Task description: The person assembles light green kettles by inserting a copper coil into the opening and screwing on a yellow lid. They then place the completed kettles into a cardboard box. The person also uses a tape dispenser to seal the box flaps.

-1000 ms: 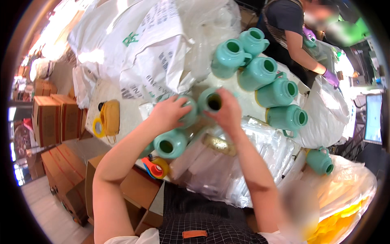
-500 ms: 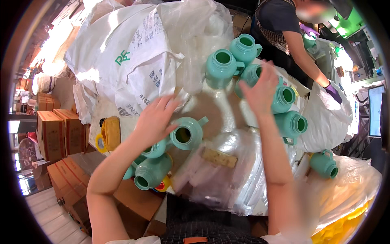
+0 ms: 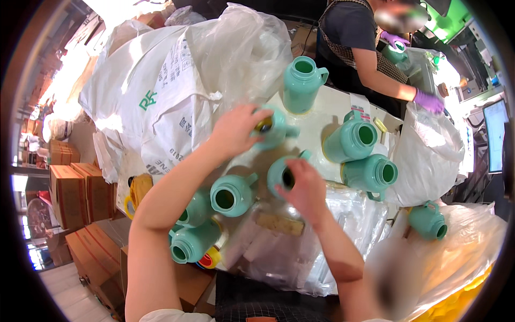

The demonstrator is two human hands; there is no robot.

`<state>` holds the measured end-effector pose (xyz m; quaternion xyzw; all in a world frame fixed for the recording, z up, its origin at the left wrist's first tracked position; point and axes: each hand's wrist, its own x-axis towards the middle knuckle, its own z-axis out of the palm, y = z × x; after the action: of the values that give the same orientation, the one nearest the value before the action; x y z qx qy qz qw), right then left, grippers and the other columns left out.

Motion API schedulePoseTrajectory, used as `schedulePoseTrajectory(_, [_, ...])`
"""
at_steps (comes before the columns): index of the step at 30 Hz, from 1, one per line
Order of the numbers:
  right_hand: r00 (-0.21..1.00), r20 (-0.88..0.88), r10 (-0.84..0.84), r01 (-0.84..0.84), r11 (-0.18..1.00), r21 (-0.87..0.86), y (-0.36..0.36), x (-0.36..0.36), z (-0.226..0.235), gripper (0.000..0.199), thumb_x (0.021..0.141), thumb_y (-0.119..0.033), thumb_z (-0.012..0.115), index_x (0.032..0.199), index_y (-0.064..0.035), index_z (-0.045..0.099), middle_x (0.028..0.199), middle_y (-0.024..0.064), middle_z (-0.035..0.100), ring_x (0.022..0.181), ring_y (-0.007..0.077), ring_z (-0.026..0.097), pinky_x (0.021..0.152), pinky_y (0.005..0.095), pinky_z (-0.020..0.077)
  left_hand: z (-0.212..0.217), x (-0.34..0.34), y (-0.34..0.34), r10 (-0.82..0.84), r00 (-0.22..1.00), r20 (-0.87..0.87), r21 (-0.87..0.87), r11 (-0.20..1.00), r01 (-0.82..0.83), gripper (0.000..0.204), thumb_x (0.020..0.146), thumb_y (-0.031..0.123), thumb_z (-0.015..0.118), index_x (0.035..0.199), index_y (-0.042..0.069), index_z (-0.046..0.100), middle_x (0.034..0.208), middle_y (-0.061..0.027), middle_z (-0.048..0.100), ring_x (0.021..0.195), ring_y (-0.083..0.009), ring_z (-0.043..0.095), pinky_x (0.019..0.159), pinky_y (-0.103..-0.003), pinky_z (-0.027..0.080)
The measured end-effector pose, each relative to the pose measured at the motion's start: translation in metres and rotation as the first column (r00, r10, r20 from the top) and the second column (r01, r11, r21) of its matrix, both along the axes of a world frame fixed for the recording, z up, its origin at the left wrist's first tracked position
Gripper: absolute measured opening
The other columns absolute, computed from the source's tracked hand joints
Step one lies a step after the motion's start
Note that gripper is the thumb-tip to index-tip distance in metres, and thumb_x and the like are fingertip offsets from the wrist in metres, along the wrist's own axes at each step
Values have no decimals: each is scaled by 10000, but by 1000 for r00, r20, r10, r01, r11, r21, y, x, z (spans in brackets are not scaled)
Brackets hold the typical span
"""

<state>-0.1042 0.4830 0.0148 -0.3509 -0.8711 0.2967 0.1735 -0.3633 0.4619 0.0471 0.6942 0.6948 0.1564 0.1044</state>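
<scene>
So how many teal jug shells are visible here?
9: one upright at the table's far edge, one under each hand, two right, three lower left, one far right. Others may be hidden.

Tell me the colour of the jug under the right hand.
Mint green jug, clearest in the head view.

Bright daylight from the upper left overexposes the white sacks (image 3: 161, 91). Fisheye bending and a dark vignette mark the rim. Lower right is blurred.
</scene>
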Motion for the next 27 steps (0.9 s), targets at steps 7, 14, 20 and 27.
schedulePoseTrajectory(7, [954,-64,292,-296,953,-68,-19,4,9,768,678,-265,897,1358,-96,582,1311,157,591,1311,411,518,1088,488,438,30,10,-54,1,988,-153,-434,898,-68,718,728,165,831,1377,164,525,1249,-108,629,1098,-347,630,902,-439,533])
schedulePoseTrajectory(14, [902,-67,-426,389,737,553,128,52,20,773,702,-288,886,1380,-99,567,1301,171,586,1197,394,563,1016,491,473,34,26,43,-39,976,-215,-86,996,21,878,764,272,836,1494,106,378,1550,-198,382,1396,-386,430,1081,-474,458])
schedulePoseTrajectory(20, [947,24,-321,312,933,182,150,66,-2,563,767,-249,829,1280,-98,656,1207,161,628,1108,366,618,920,463,526,-39,18,213,215,976,17,135,967,-216,724,816,302,782,1457,168,474,1489,-206,441,1318,-404,508,1077,-481,460])
schedulePoseTrajectory(27, [987,-46,-157,161,980,116,63,62,-15,636,684,-248,881,1260,-113,648,1212,144,620,1194,390,576,983,493,483,-11,36,161,28,994,-110,33,999,-25,474,822,246,773,1275,193,643,1306,-142,560,1195,-377,576,983,-474,497])
